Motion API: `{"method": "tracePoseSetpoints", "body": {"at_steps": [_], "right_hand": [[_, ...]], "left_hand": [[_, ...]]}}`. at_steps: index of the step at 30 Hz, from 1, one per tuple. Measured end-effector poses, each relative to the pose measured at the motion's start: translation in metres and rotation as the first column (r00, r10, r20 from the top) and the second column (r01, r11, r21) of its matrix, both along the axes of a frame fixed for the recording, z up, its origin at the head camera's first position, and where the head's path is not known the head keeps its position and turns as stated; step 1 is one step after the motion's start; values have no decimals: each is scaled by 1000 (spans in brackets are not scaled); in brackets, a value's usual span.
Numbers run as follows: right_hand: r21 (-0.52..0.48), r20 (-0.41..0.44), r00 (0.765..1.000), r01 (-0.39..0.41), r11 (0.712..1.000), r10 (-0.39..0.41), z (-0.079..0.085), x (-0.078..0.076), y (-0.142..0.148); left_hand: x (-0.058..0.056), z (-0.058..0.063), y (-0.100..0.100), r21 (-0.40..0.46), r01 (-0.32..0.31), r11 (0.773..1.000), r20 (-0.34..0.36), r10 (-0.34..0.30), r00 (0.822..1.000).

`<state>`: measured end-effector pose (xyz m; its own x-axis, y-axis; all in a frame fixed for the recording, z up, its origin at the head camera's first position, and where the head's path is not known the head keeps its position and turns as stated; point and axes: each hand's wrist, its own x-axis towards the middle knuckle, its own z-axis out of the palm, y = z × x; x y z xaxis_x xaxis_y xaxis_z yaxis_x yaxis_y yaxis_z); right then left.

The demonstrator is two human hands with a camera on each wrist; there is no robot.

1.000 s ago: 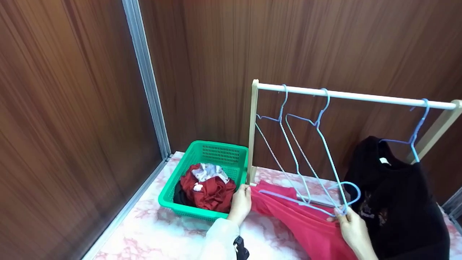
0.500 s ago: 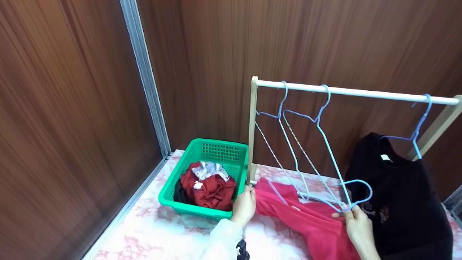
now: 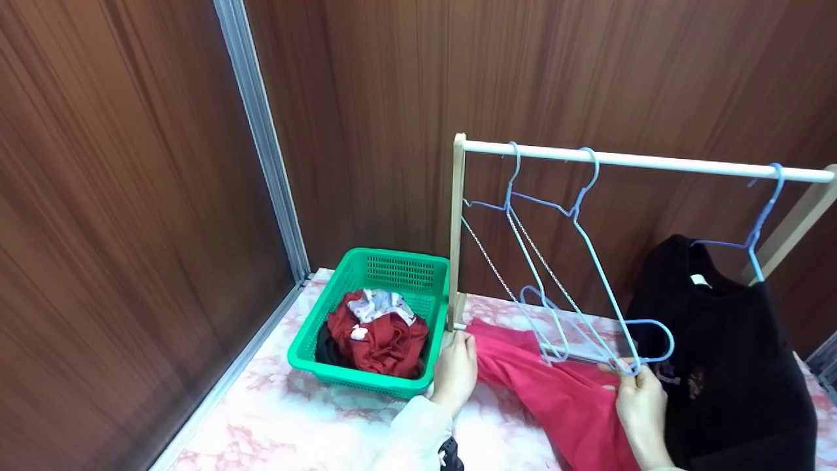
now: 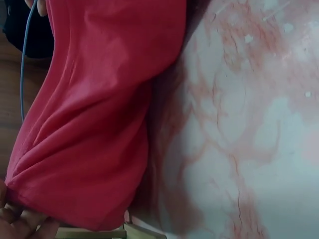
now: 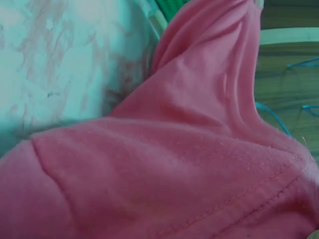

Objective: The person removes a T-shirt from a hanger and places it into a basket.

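A pinkish-red shirt (image 3: 556,392) is stretched between both hands, low in front of the rack. My left hand (image 3: 456,371) pinches its left end beside the green basket; in the left wrist view those fingers (image 4: 30,219) grip the cloth's corner. At the shirt's right end my right hand (image 3: 642,405) grips the cloth and a light blue hanger (image 3: 672,340), whose curved end sticks out past the fingers. Along the upper edge of the cloth, hanger wire (image 4: 22,74) runs in the left wrist view. Cloth (image 5: 149,164) fills most of the right wrist view.
A rack with a white rail (image 3: 686,165) carries two bare hangers (image 3: 595,248). On its right hangs a black shirt (image 3: 726,353). The green basket (image 3: 304,350) at left holds crumpled clothes (image 3: 392,347). Wood-patterned walls (image 3: 379,131) enclose the marbled table (image 3: 261,418).
The loose hanger has turned: its long wire no longer lies across the shirt, and a blue loop shows behind the bare hangers. My left hand has shifted slightly right with the cloth.
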<state>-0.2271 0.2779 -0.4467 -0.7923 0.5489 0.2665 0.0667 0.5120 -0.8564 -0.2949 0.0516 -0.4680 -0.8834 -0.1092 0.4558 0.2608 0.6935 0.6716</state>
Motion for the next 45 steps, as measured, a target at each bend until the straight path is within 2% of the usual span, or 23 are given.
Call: {"method": "tracePoseSetpoints", "body": {"at_steps": [2, 4, 6, 8, 10, 13, 16, 21, 24, 29, 34, 36, 38, 41, 44, 45], "right_hand": [[-4, -32, 999, 39, 999, -39, -1, -1, -2], [-4, -62, 996, 66, 998, -66, -2, -3, -4], [-14, -90, 992, 85, 996, -86, -3, -4, -6], [-35, -115, 988, 96, 995, -100, -4, -5, -9], [-62, -125, 986, 107, 992, -114, -4, -6, -11], [-89, -106, 986, 118, 989, -128, -4, -7, -14], [-115, -55, 991, 117, 987, -124, -2, -7, -16], [-179, -28, 994, 99, 979, -106, -1, -8, -21], [-290, -10, 999, 42, 956, -47, 0, -9, -25], [-479, -46, 995, -96, 873, 84, 5, -8, -30], [-561, -63, 980, -190, 805, 188, 10, -7, -31], [-576, -58, 976, -204, 792, 209, 11, -7, -31], [-576, -52, 976, -204, 792, 213, 12, -6, -32], [-594, -68, 972, -220, 774, 225, 11, -7, -33], [-616, -109, 969, -242, 749, 223, 9, -8, -34], [-611, -110, 968, -244, 753, 224, 9, -8, -34]], "left_hand": [[3, 3, 4, 43, 6, 999, 4, -7, 1000], [7, 7, 9, 120, 44, 992, 18, -46, 999], [12, 12, 15, 208, 92, 974, 44, -103, 994], [18, 18, 22, 297, 148, 943, 87, -181, 980], [26, 23, 29, 368, 204, 907, 95, -255, 962], [38, 27, 39, 430, 276, 860, 88, -344, 935], [48, 28, 48, 445, 353, 823, 45, -415, 909], [57, 24, 57, 424, 471, 774, 35, -534, 845], [61, 19, 61, 392, 506, 768, 41, -564, 825], [65, 10, 66, 336, 539, 772, 54, -587, 808], [69, 1, 70, 236, 606, 760, 32, -629, 776], [71, -1, 71, 149, 629, 763, 23, -638, 769], [73, -2, 71, 56, 634, 772, 18, -635, 772], [75, -3, 71, -8, 619, 785, 21, -619, 785], [75, -3, 71, 40, 611, 791, 38, -612, 790], [74, -2, 71, 70, 608, 791, 46, -612, 790]]}}
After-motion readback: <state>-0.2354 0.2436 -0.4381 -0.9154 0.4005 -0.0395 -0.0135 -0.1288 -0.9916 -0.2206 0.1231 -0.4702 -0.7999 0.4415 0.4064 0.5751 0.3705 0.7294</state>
